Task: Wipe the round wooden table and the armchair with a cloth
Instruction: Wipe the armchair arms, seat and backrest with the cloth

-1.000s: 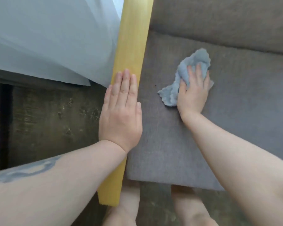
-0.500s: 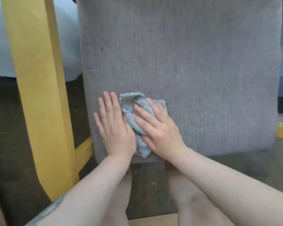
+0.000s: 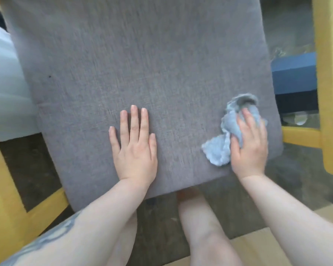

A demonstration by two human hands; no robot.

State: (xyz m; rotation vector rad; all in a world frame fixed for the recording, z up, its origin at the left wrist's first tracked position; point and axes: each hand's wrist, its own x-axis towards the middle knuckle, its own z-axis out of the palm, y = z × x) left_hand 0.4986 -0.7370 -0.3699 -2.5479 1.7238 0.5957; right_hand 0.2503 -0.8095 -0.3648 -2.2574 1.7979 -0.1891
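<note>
The armchair's grey seat cushion (image 3: 142, 64) fills the middle of the head view, framed by yellow wooden arms on the left (image 3: 6, 206) and right (image 3: 331, 93). My left hand (image 3: 135, 150) lies flat on the cushion near its front edge, fingers straight. A crumpled light-blue cloth (image 3: 219, 150) sits at the cushion's front right corner. My right hand (image 3: 248, 144) presses down on it, fingers over the cloth. The round wooden table is not in view.
A dark rug (image 3: 33, 166) lies under the chair, with pale floorboards (image 3: 258, 244) at the bottom. A blue box (image 3: 294, 77) stands on the floor at the right. White fabric (image 3: 4, 89) shows at the left. My bare legs (image 3: 204, 227) are below the cushion.
My right hand has swept the cloth from the cushion's front left to its front right corner. My left hand has come off the cloth and rests flat near the front middle.
</note>
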